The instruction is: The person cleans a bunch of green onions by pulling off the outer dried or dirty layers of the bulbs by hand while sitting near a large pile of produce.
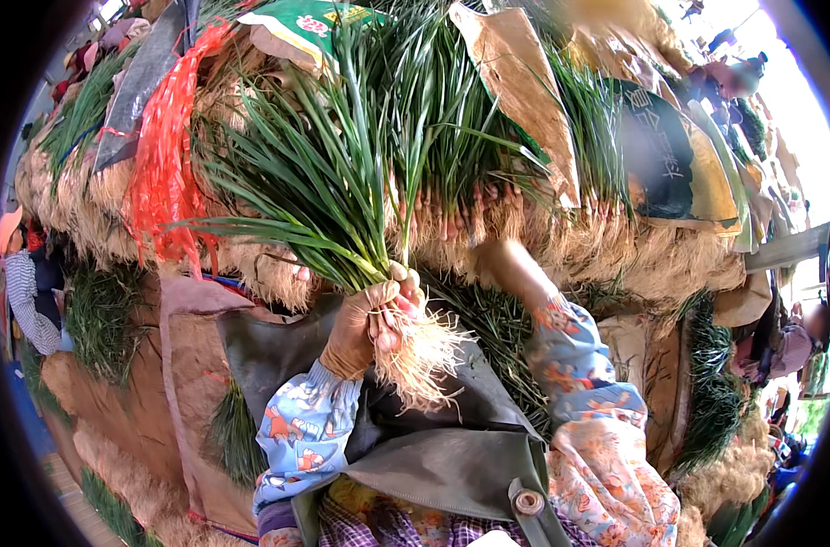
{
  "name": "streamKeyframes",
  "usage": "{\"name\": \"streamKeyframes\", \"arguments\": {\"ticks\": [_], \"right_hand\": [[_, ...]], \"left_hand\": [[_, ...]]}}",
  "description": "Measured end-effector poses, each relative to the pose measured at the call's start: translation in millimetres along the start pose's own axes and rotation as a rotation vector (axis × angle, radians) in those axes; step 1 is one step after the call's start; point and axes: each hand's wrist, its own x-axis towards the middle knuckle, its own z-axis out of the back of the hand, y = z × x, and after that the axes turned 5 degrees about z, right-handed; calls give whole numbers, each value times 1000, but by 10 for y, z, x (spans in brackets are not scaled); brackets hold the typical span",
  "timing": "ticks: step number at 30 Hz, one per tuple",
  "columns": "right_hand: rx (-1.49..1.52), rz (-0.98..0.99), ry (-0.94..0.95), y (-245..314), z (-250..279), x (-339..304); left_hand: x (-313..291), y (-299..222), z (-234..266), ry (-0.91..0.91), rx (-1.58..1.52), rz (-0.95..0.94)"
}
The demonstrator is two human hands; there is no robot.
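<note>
My left hand is closed around a bunch of rooted chive-like plants, just above my lap. Their long flat green leaves fan up and away to the left, and a tuft of pale stringy roots hangs below my fingers. My right hand, smeared by motion, reaches to the root side of a large stack of the same plants. Its fingers are blurred against the roots, so their grip does not show. Reddish-white stem bases line the stack, with the roots toward me.
Red plastic strips hang at the left of the stack. A brown sack flap and a dark printed bag lie over it. A dark apron covers my lap. Other people sit at far left and far right.
</note>
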Motion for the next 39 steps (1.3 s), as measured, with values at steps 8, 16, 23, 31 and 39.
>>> {"name": "streamKeyframes", "arguments": {"ticks": [8, 16, 23, 31, 39], "right_hand": [[609, -1, -499, 1086, 732, 217], [1324, -497, -628, 279, 100, 534], [1190, 277, 286, 469, 421, -217], [2293, 371, 185, 1350, 557, 342], [301, -141, -498, 403, 11, 276]], "left_hand": [[-50, -39, -94, -241, 338, -49], [-86, 18, -223, 20, 105, -122], [-86, -26, -213, 163, -191, -9], [-229, -90, -302, 62, -141, -26], [-202, -100, -361, 353, 13, -139]]}}
